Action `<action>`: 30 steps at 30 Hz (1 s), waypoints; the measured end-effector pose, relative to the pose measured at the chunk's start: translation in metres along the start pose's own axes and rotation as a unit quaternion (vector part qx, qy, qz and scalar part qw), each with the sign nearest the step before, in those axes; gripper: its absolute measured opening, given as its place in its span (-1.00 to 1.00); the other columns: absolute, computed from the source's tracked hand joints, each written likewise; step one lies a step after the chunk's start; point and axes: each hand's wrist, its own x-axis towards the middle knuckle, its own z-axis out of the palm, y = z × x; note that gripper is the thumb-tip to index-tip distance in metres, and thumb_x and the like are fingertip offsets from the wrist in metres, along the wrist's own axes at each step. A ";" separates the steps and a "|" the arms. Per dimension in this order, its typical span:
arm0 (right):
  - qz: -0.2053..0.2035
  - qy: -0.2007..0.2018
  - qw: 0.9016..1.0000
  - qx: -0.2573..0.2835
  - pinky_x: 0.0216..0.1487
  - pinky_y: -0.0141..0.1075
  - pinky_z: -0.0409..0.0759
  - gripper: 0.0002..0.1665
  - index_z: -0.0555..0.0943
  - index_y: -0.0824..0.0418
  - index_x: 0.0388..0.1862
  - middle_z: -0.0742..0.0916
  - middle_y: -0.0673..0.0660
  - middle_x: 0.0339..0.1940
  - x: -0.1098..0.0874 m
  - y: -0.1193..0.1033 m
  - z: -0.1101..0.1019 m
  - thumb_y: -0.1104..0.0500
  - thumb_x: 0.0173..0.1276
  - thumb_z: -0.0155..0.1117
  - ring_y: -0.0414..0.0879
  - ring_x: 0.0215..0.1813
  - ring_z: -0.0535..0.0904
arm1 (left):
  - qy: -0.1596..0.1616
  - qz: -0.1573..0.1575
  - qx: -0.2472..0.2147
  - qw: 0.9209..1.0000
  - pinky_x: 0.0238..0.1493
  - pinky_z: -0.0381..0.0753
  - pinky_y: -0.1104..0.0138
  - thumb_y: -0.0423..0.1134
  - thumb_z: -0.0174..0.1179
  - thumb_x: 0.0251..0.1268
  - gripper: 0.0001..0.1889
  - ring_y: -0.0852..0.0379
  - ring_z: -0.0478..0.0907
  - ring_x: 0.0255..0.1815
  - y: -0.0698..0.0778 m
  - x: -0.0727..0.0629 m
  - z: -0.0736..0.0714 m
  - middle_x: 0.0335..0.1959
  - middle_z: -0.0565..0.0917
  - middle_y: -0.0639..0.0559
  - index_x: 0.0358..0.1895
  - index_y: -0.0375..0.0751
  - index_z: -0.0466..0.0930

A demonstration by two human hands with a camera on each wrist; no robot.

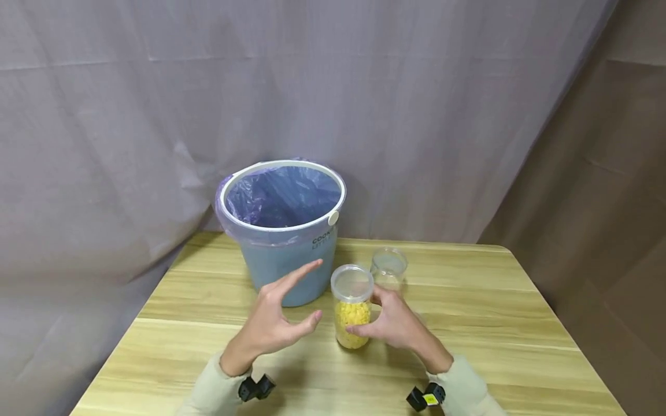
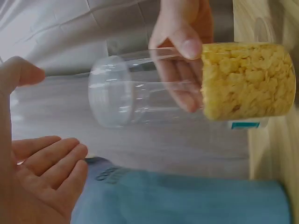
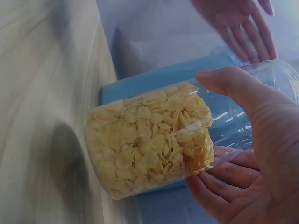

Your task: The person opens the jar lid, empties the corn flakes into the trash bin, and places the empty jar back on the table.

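Observation:
A clear plastic jar with a translucent lid stands upright near the middle of the table, its lower part filled with yellow cereal flakes. My right hand grips it from the right, the thumb on the near side and the fingers round the far side. On the other side, my left hand is held apart from the jar, thumb and fingers spread wide with nothing between them. In the left wrist view the lid faces the open left palm across a gap.
A blue bucket with a white rim, lined with a purple plastic bag, stands behind the left hand. Behind the right hand is a second clear jar without a lid. A grey curtain hangs beyond the wooden table.

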 end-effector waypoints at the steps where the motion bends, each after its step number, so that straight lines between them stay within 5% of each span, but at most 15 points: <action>1: -0.005 -0.004 1.000 -0.001 0.37 0.25 0.63 -0.05 0.60 0.13 0.35 0.78 0.13 0.26 0.000 -0.001 0.000 -0.12 -0.01 0.77 0.26 0.32 0.70 | -0.007 -0.011 -0.007 1.000 0.53 0.54 0.17 -0.21 0.48 0.08 -0.11 -0.06 0.57 0.48 -0.003 0.000 0.005 0.48 0.59 -0.08 0.57 -0.15 0.38; 6: -0.029 -0.012 0.999 -0.011 0.37 0.18 0.66 -0.06 0.60 0.11 0.36 0.78 0.06 0.26 -0.001 -0.002 -0.002 -0.10 -0.01 0.77 0.17 0.31 0.71 | -0.055 -0.048 -0.125 0.989 0.59 0.46 0.13 -0.19 0.49 0.15 -0.10 -0.08 0.49 0.55 -0.025 0.006 0.027 0.54 0.52 -0.12 0.60 -0.20 0.31; 10: -0.046 -0.017 0.999 -0.015 0.38 0.15 0.66 -0.08 0.61 0.12 0.35 0.78 0.02 0.26 -0.003 -0.002 -0.001 -0.06 -0.01 0.77 0.10 0.32 0.71 | -0.108 -0.072 -0.245 0.961 0.64 0.38 0.22 -0.27 0.46 0.22 -0.09 -0.02 0.43 0.59 -0.042 0.012 0.040 0.59 0.43 -0.24 0.63 -0.27 0.22; 14: -0.079 -0.033 0.996 -0.026 0.38 0.08 0.68 -0.09 0.62 0.11 0.34 0.78 -0.03 0.25 -0.003 -0.001 0.003 -0.08 0.00 0.77 0.01 0.33 0.70 | -0.141 -0.066 -0.299 0.941 0.57 0.48 0.23 -0.33 0.47 0.19 -0.09 0.05 0.48 0.53 -0.052 0.013 0.048 0.56 0.44 -0.30 0.62 -0.31 0.24; 20: -0.133 -0.065 0.989 -0.028 0.35 0.01 0.71 -0.10 0.62 0.18 0.32 0.80 -0.02 0.23 -0.005 0.004 0.010 -0.07 0.01 0.77 -0.04 0.29 0.72 | -0.171 -0.048 -0.311 0.934 0.48 0.59 0.15 -0.34 0.52 0.07 -0.11 0.08 0.57 0.43 -0.054 0.010 0.056 0.47 0.52 -0.35 0.55 -0.30 0.36; 30: -0.133 -0.073 0.988 -0.031 0.32 -0.03 0.73 -0.14 0.64 0.12 0.31 0.79 -0.03 0.24 0.001 0.013 0.010 -0.10 0.04 0.75 -0.08 0.26 0.73 | -0.135 -0.060 -0.352 0.924 0.35 0.69 0.04 -0.40 0.50 0.09 -0.28 0.07 0.67 0.31 -0.055 0.011 0.061 0.33 0.63 -0.41 0.40 -0.34 0.50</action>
